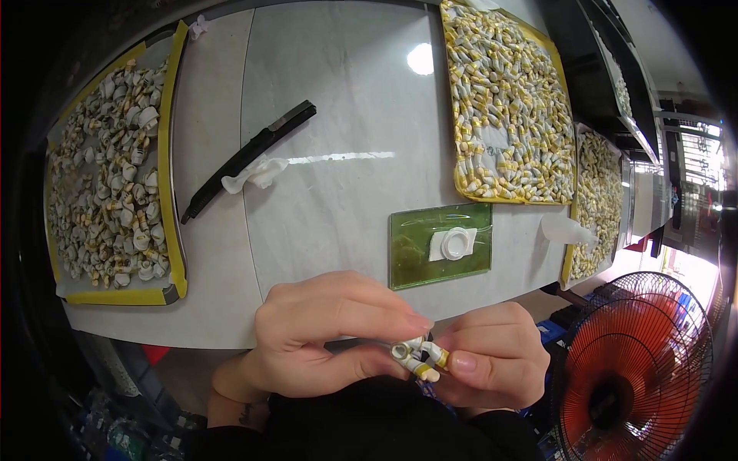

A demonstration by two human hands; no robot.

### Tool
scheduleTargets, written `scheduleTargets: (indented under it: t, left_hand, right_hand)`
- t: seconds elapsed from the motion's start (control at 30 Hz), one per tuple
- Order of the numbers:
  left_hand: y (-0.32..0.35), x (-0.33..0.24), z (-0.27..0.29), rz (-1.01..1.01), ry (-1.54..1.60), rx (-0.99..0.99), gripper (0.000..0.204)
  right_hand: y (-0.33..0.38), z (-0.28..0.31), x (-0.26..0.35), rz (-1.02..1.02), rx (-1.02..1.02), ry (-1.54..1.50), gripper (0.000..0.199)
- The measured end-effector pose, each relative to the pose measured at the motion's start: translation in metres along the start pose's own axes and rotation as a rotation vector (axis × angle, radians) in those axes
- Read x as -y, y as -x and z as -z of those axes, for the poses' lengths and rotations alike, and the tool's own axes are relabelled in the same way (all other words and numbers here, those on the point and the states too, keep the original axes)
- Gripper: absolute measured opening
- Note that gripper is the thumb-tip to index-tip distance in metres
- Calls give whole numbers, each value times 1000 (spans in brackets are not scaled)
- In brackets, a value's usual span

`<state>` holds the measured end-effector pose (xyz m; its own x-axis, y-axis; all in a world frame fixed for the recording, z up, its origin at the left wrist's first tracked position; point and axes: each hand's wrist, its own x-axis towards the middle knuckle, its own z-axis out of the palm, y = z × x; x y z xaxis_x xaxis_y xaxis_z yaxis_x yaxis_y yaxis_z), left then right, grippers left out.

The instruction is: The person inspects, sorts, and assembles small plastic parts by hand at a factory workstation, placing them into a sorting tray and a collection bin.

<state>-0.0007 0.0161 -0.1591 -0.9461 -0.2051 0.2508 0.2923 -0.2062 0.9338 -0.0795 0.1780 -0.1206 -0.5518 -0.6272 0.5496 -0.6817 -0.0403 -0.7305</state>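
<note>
Close to the near edge of the table, my left hand (pixel 330 338) is closed, thumb and fingers pinching several small white tubular pieces with yellow bands (pixel 419 369). One of them shows a round hollow end. My right hand (pixel 492 353) is closed too, its thumb and fingertips gripping the banded end of a bent white piece (pixel 435 353) beside the others. The pieces touch or nearly touch between the two hands. What they are exactly, I cannot make out. Beyond my hands lies a green rectangular plate (pixel 403 253) bearing a white pad and a small round white dish (pixel 455 244).
Yellow-edged trays of small pieces stand at the left (pixel 175 154) and far right (pixel 460 180), with another tray (pixel 569 269) farther right. A pale bottle (pixel 565 229), a long black strip (pixel 246 157) and crumpled tissue (pixel 257 174) lie about. An orange-bladed fan (pixel 630 376) stands at right.
</note>
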Motion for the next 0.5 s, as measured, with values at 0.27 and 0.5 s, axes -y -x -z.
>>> scheduleTargets:
  t: [0.27, 0.5]
  left_hand:
    - [-1, -1, 0, 10, -21, 3, 29]
    - [-3, -3, 0, -101, -72, 72, 26]
  right_hand:
    - [-1, -1, 2, -33, 8, 0, 25]
    - [-3, 2, 2, -308, 49, -382, 15]
